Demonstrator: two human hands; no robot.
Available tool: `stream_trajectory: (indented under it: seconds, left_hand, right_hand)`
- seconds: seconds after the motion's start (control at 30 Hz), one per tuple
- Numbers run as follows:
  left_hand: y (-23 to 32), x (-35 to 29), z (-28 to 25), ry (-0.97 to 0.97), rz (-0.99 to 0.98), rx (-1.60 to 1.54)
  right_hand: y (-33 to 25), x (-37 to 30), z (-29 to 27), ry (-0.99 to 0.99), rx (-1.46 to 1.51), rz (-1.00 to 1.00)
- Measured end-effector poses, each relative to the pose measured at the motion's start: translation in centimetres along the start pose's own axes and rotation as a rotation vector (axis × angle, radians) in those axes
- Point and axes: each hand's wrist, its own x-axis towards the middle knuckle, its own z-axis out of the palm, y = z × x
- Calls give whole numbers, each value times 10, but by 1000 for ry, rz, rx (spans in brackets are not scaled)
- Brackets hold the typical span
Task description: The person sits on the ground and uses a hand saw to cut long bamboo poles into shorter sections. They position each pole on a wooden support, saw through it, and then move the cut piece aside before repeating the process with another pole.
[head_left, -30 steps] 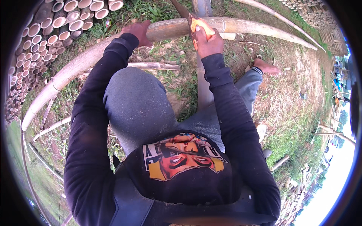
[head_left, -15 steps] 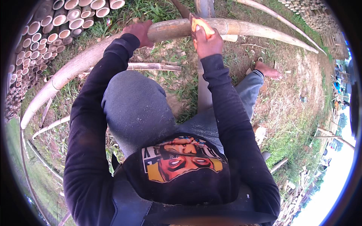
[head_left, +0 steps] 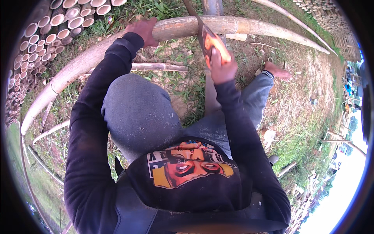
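Observation:
A long, thick bamboo pole runs across in front of me, its two ends curving down at the sides of the view. My left hand grips it left of the middle, fingers over its top. In my right hand is a handsaw with an orange handle. Its dark blade lies across the pole to the right of my left hand and reaches beyond its far side. Whether the teeth have cut into the pole cannot be made out.
Stacked bamboo with round cut ends fills the far left. A post lies under the pole, pointing away from me. My bent knee is close to the pole, and my bare foot rests on the ground at right. Another cut bamboo length lies on the grass.
My right hand has drawn the saw back toward me, so the handle now sits on the near side of the pole. The left hand stays on the pole.

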Motion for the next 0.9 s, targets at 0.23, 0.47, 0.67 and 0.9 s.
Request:
stream_trajectory:
  seconds: [0.23,0.47,0.67,0.9]
  left_hand:
    - [4,-3,-13,-37,-15,23]
    - [-1,2,4,20,3,30]
    - [0,-3,-4,19,-4,9]
    - [-1,3,3,15,-10,30]
  right_hand:
    - [8,-70,-42,31,-127,28]
    - [-21,-111,-58,42,-20,42]
    - [27,53,34,55,-227,-102]
    - [-20,-177,-106,62,-67,143]
